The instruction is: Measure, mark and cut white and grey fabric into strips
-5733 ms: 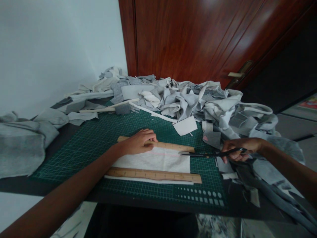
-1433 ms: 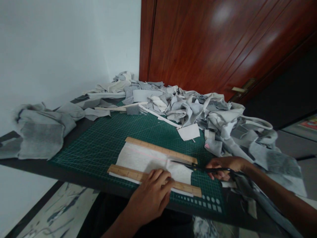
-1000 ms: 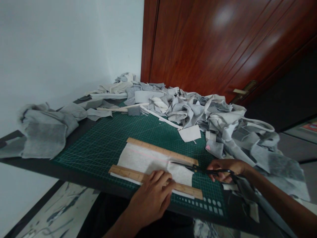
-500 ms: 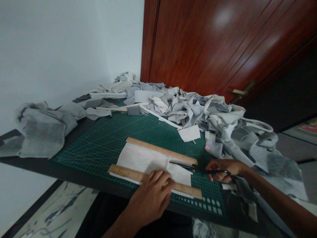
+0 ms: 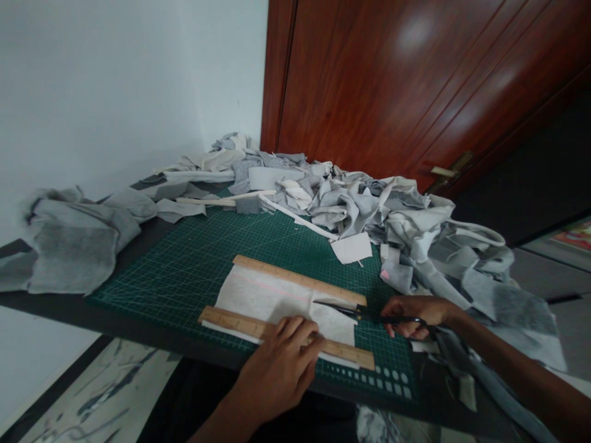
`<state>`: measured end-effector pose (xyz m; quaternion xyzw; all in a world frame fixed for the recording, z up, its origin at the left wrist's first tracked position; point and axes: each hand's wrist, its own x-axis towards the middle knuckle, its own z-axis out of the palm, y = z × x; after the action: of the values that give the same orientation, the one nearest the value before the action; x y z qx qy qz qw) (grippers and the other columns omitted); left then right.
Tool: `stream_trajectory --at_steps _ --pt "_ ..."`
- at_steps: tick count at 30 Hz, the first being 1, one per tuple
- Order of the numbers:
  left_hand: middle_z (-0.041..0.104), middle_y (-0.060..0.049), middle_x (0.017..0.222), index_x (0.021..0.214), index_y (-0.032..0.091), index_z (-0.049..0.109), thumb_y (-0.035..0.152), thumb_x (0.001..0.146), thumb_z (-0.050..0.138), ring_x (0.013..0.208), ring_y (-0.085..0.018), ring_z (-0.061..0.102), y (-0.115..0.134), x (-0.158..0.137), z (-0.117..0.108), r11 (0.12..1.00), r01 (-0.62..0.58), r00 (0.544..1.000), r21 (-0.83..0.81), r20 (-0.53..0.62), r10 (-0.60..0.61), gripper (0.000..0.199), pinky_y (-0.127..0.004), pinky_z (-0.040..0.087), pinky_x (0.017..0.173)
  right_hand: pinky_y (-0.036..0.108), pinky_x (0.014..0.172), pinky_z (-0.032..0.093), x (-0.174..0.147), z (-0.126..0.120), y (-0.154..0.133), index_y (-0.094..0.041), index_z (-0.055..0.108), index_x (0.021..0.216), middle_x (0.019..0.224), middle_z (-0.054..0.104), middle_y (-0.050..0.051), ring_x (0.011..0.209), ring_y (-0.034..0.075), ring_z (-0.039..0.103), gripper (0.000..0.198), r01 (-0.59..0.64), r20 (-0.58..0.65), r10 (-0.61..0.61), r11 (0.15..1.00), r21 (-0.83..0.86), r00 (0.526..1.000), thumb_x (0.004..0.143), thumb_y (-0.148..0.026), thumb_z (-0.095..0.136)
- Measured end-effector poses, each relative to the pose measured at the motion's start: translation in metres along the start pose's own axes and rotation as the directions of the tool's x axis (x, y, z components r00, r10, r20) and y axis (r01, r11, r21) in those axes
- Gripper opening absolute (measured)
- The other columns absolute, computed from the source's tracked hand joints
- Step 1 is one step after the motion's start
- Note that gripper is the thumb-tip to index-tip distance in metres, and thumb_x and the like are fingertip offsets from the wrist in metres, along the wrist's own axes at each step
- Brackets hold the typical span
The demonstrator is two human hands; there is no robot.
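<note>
A piece of off-white fabric [image 5: 268, 294] with a faint pink line lies on the green cutting mat [image 5: 198, 246]. Along its near side, my left hand [image 5: 284, 363] presses down on a wooden ruler [image 5: 231, 319], fingers bent and close together, thumb side partly hidden. A second wooden ruler [image 5: 286, 276] lies along the far edge of the fabric. My right hand [image 5: 409, 317] is closed around the black handles of a pair of scissors [image 5: 344, 308]. Their blades reach leftward into the fabric's right part, slightly parted, and the cloth rises in a small fold near the tips.
A long heap of grey and white fabric scraps [image 5: 346, 206] lines the back and right of the table. More grey cloth [image 5: 74, 255] hangs at the left edge. A strip of grey fabric [image 5: 462, 363] lies beneath my right forearm. Behind stand a white wall and a brown door [image 5: 360, 86].
The whole view has shifted very slightly. Both hands, the scissors, the rulers and the fabric keep practically the same places relative to one another.
</note>
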<state>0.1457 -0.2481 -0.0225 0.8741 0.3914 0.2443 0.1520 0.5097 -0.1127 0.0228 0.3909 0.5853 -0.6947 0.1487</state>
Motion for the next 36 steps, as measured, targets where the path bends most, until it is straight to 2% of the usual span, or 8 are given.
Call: stream_trajectory --at_steps 4,9,17,24,30,36 --pt "0.064 -0.002 0.127 0.126 0.026 0.059 0.021 0.102 0.059 0.118 -0.026 0.053 0.000 -0.001 0.001 1.000 -0.002 1.000 0.011 -0.002 0.002 0.025 -0.041 0.039 0.100 0.015 0.033 0.029 0.000 0.002 0.000 -0.015 0.063 0.084 0.048 0.047 -0.009 0.036 0.004 0.038 0.060 -0.028 -0.017 0.028 1.000 0.011 0.999 0.064 -0.067 0.086" --pt "0.065 -0.002 0.125 0.127 0.025 0.060 0.024 0.101 0.061 0.115 -0.025 0.054 -0.001 -0.003 0.000 0.998 -0.023 1.000 0.051 0.016 0.022 0.026 -0.040 0.040 0.100 0.017 0.035 0.030 -0.001 0.000 0.001 -0.018 0.057 0.082 0.048 0.043 -0.011 0.037 0.003 0.033 0.060 -0.084 0.024 0.082 0.988 0.133 0.996 0.057 -0.061 0.091" --pt "0.066 -0.003 0.125 0.129 0.025 0.060 0.027 0.102 0.061 0.117 -0.026 0.055 -0.002 -0.004 0.000 0.996 -0.045 0.999 0.078 0.027 0.043 0.028 -0.041 0.041 0.103 0.016 0.044 0.030 0.000 0.004 -0.010 -0.018 0.053 0.088 0.060 0.039 -0.011 0.049 0.002 0.033 0.065 -0.103 0.140 0.082 0.984 0.145 0.987 0.061 -0.062 0.092" --pt "0.066 -0.003 0.126 0.130 0.025 0.060 0.027 0.102 0.061 0.118 -0.026 0.055 -0.002 -0.005 0.000 0.997 -0.049 0.998 0.062 0.032 0.047 0.028 -0.042 0.040 0.104 0.016 0.045 0.032 0.018 0.002 -0.021 -0.017 0.053 0.090 0.060 0.039 -0.012 0.049 0.003 0.033 0.054 -0.096 0.218 0.068 0.987 0.125 0.974 0.072 -0.053 0.089" --pt "0.065 -0.003 0.124 0.131 0.025 0.060 0.026 0.102 0.061 0.117 -0.024 0.055 -0.001 -0.003 -0.003 0.996 -0.051 0.998 0.068 0.035 0.049 0.029 -0.040 0.042 0.103 0.016 0.045 0.031 0.028 0.000 -0.027 -0.018 0.051 0.090 0.059 0.038 -0.013 0.048 0.003 0.031 0.058 -0.103 0.224 0.078 0.989 0.105 0.971 0.071 -0.059 0.088" --pt "0.065 -0.004 0.124 0.131 0.024 0.060 0.024 0.101 0.061 0.117 -0.026 0.055 0.000 -0.004 -0.003 0.997 -0.044 0.999 0.068 0.033 0.042 0.030 -0.041 0.043 0.102 0.017 0.047 0.032 0.027 0.004 -0.039 -0.017 0.055 0.091 0.061 0.039 -0.011 0.051 0.003 0.032 0.059 -0.126 0.165 0.114 0.990 0.065 0.980 0.069 -0.059 0.090"
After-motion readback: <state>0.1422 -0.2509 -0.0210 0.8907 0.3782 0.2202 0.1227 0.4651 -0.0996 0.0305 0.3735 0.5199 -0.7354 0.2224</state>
